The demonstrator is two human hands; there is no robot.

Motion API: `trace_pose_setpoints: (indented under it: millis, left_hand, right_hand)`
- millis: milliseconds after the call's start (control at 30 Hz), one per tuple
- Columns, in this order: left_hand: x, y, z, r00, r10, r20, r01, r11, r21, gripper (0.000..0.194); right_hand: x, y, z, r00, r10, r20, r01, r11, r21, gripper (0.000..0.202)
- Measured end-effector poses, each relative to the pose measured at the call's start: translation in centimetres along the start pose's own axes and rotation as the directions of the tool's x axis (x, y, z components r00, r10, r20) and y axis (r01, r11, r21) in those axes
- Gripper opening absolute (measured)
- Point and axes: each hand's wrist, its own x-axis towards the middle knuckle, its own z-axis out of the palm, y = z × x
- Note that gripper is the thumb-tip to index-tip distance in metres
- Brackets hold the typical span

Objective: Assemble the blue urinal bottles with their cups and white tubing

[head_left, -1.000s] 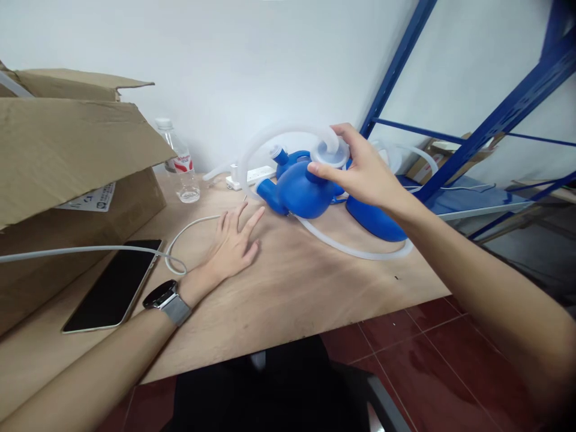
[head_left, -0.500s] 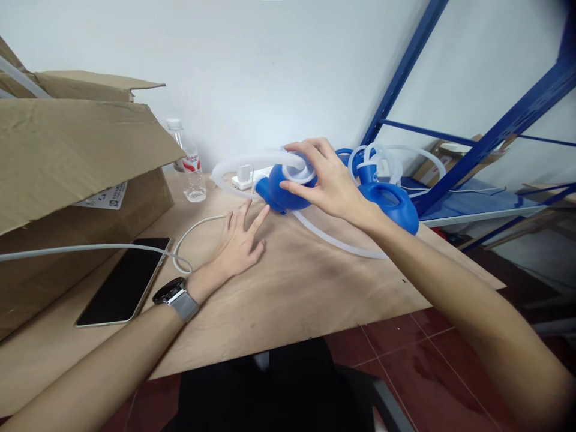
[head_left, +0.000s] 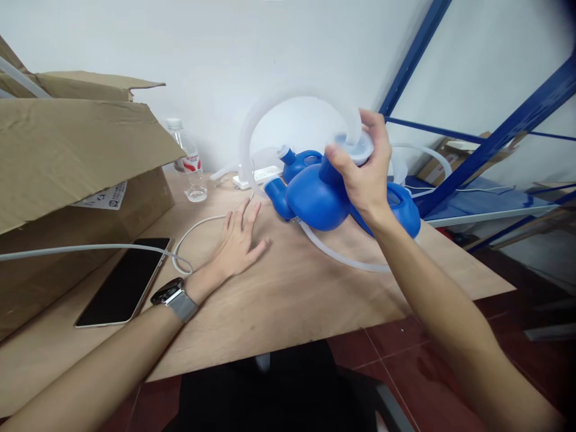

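My right hand (head_left: pixel 371 165) is closed round the white cap and neck of a blue bottle (head_left: pixel 317 201), which is tilted above the table. From its cap a translucent hose (head_left: pixel 294 99) arches up and to the left. Palm down on the wooden table (head_left: pixel 270 318), my left hand (head_left: pixel 236 243) lies with its fingers spread and holds nothing. Just right of its fingertips rests another blue bottle (head_left: pixel 279 198). A smaller-looking blue bottle (head_left: pixel 297 167) stands behind, and one more (head_left: pixel 405 213) is partly hidden behind my right wrist.
On the left are an open cardboard box (head_left: pixel 85 138), a black phone (head_left: pixel 121 282) and a pale cable (head_left: pixel 180 249). A clear water bottle (head_left: pixel 193 171) and a white power strip (head_left: pixel 265 174) stand near the wall. A blue metal shelf (head_left: pixel 490 198) is at the right.
My right hand has moved right, lifting the blue bottle, and its hose now arches higher. The blue bottle behind has come into view. My left hand has hardly moved.
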Motion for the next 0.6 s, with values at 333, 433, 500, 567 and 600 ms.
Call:
trace_pose_setpoints:
  millis: [333,433,500,567,600]
  left_hand:
    - [-0.1,0.1,-0.5,0.971,0.199,-0.130,-0.205,0.978,-0.034,0.088]
    - [-0.4,-0.1,-0.6,0.953,0.246,-0.177,-0.257,0.966,-0.040,0.089]
    - [-0.7,-0.3,-0.5,0.944,0.251,-0.213,-0.269,0.961,-0.061,0.089]
    - [-1.2,-0.7,-0.2,0.951,0.201,-0.235,-0.227,0.970,-0.089,0.094]
    - [-1.4,-0.9,-0.1,0.963,0.153,-0.223,-0.179,0.979,-0.101,0.098]
  right_hand:
    - [-2.2,-3.7,1.0,0.943,-0.040,0.329,0.063,0.996,-0.061,0.080]
    - [-2.5,-5.6,1.3,0.887,-0.048,0.459,0.093,0.993,-0.076,0.088]
    - [-2.6,-6.5,1.7,0.833,-0.060,0.550,0.115,0.991,-0.066,0.093]
    - [-2.6,-7.0,2.1,0.777,-0.097,0.623,0.155,0.987,-0.040,0.100]
    - [-2.7,-7.1,2.4,0.746,-0.125,0.654,0.181,0.983,-0.019,0.102]
